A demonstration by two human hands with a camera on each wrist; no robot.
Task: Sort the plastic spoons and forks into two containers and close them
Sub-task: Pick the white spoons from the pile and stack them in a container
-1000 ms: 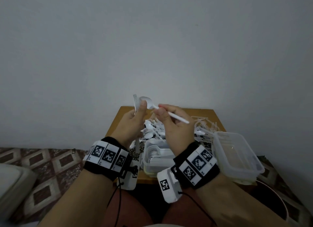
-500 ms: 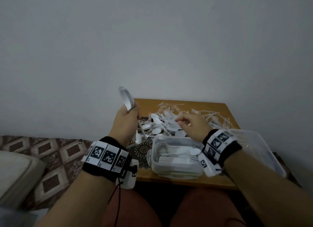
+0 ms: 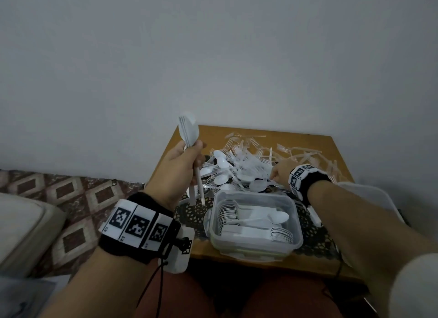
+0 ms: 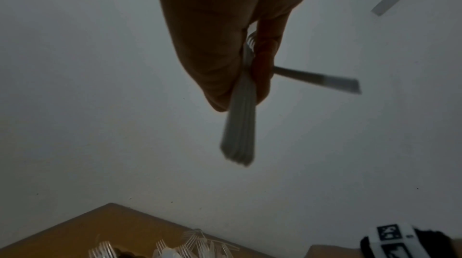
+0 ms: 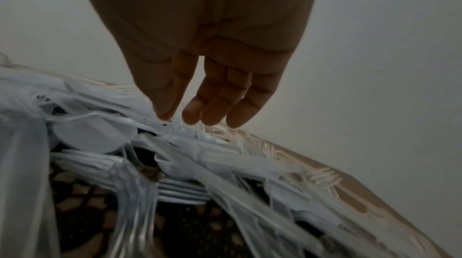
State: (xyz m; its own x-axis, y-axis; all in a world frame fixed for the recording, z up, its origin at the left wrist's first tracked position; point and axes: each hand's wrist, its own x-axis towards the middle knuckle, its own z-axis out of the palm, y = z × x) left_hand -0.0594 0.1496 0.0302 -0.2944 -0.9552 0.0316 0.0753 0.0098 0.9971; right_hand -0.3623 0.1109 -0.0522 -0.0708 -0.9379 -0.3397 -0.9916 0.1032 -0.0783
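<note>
My left hand is raised over the table's left edge and grips a bundle of white plastic spoons with fork tines showing among them; the handles fan out below the fist. My right hand reaches into the mixed pile of spoons and forks. In the right wrist view its fingers point down, straight, tips touching the pile, nothing held. A clear container at the front holds stacked spoons.
A second clear container stands at the right, partly hidden by my forearm. Clear forks lie scattered at the back right. A dark lace mat covers part of the wooden table. Patterned floor and a cushion lie to the left.
A second ago my right hand held a spoon beside the left hand's bundle. It has let go and moved right and down onto the pile. The left hand keeps the bundle raised.
</note>
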